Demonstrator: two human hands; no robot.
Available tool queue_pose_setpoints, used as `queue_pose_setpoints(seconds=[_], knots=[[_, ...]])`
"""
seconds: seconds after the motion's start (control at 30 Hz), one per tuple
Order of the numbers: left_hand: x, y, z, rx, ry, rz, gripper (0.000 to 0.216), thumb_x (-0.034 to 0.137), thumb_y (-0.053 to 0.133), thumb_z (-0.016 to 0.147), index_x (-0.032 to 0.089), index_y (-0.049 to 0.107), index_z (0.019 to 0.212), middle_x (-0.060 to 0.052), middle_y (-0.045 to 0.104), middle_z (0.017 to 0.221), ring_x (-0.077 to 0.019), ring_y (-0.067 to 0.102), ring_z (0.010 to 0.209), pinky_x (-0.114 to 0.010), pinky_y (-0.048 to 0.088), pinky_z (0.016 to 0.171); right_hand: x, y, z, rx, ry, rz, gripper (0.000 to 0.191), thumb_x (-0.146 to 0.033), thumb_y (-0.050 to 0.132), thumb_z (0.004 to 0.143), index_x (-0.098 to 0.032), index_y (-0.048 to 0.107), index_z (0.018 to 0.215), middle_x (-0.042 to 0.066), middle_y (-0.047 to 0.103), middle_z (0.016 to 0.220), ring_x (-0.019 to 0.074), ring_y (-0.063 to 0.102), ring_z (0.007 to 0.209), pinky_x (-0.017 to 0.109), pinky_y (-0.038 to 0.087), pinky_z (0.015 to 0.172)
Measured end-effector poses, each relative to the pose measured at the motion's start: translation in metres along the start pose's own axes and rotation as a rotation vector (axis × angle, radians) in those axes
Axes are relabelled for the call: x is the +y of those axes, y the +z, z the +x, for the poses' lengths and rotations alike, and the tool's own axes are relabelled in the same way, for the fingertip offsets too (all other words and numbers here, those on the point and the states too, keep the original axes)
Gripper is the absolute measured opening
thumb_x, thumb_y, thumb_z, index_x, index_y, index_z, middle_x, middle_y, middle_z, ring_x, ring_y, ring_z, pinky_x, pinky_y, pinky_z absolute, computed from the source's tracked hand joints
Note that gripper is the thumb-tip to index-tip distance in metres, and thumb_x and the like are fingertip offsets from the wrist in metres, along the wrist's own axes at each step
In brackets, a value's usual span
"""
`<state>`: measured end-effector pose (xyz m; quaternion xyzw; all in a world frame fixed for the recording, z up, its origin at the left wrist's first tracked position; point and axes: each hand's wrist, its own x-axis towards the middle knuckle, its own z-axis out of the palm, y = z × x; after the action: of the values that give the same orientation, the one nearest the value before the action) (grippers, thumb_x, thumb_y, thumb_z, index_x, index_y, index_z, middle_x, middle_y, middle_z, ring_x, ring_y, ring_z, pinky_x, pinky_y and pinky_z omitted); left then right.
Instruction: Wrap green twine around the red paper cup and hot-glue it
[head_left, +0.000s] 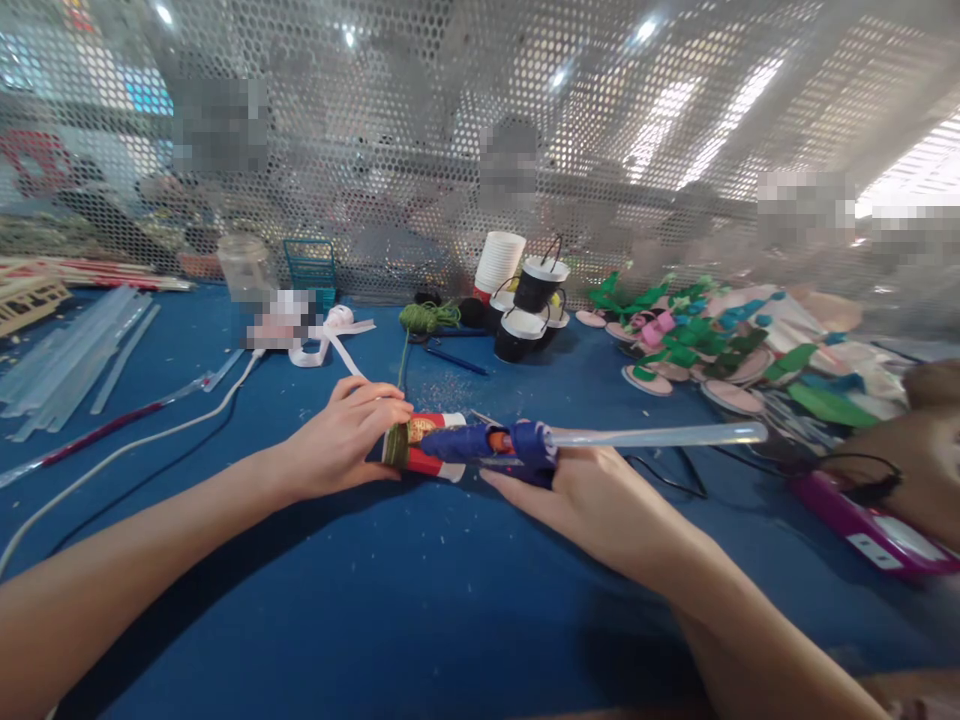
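Note:
My left hand is closed round a small red and white paper cup lying on its side, with green cord wound at its end. My right hand grips a blue glue gun whose nozzle points left at the cup. A clear glue stick sticks out of the gun's back toward the right. Green cord runs from the cup up to a ball of cord.
Clear glue sticks lie at far left, a white cable crosses the blue table. Stacked cups stand at the back by a perforated screen. Green and pink pieces and a pink phone lie at right.

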<state>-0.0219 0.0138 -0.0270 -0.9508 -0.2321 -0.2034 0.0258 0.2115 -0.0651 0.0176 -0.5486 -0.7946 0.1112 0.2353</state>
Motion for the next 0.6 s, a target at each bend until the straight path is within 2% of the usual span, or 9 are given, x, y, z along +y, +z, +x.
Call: queue_pose_setpoints(seconds=[0.3,0.43,0.6], knots=[[-0.0002,0.0007,0.0001,0.016,-0.003,-0.009,0.051,0.036,0.071,0.066,0.017,0.043,0.104,-0.011,0.061,0.107,-0.0268,0.050,0.109,-0.040,0.028,0.090,0.0017,-0.0007,-0.0004,0.016,-0.069,0.004,0.018,-0.028,0.050,0.078,-0.021,0.051,0.061,0.001,0.061,0.064,0.0168,0.057,0.057,0.026,0.042,0.055],[-0.0002,0.0012,0.0001,0.021,-0.010,-0.021,0.051,0.035,0.071,0.066,0.017,0.043,0.104,-0.011,0.061,0.106,-0.0263,0.050,0.109,-0.040,0.028,0.091,0.0023,-0.0004,-0.0009,-0.017,-0.085,-0.014,0.020,-0.028,0.050,0.078,-0.021,0.049,0.059,0.002,0.061,0.065,0.0161,0.057,0.057,0.026,0.042,0.054],[0.0001,0.0018,-0.0002,0.014,-0.018,-0.054,0.052,0.035,0.072,0.065,0.017,0.043,0.104,-0.011,0.060,0.106,-0.0259,0.050,0.109,-0.039,0.030,0.091,0.0000,-0.0014,-0.0005,0.012,-0.073,-0.001,0.018,-0.028,0.050,0.078,-0.021,0.051,0.060,0.001,0.060,0.062,0.0157,0.056,0.055,0.025,0.042,0.053]])
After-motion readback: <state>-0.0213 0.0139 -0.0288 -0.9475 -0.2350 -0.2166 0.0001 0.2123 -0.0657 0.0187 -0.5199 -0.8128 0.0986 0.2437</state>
